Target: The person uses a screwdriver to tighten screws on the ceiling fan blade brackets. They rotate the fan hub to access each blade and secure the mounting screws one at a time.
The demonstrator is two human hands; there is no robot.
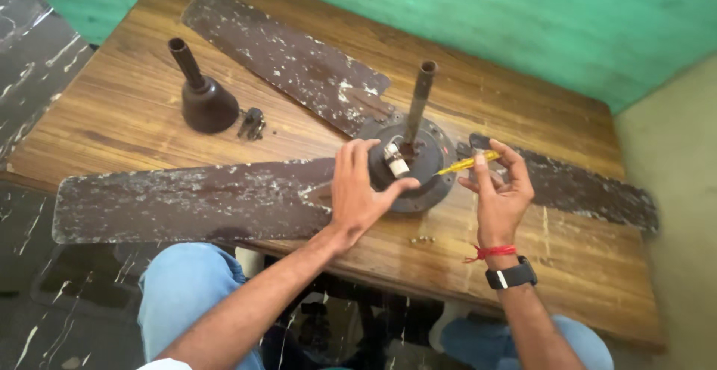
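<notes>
A dark brown ceiling fan lies on a wooden table (134,109). Its round motor hub (429,168) carries an upright rusty rod (420,97) and three worn, paint-chipped blades (194,202). My left hand (358,191) rests on the hub's near left side, fingers around a small white cylindrical part (396,161). My right hand (499,187) holds a yellow-handled screwdriver (467,164) with its tip pointing at the hub's right side. A red thread and a black watch sit on that wrist.
A brown bell-shaped canopy cover (203,97) stands at the table's back left, with a small dark metal fitting (252,124) beside it. Small loose screws (422,240) lie near the front edge. A green wall runs behind; my knees in jeans are below the table.
</notes>
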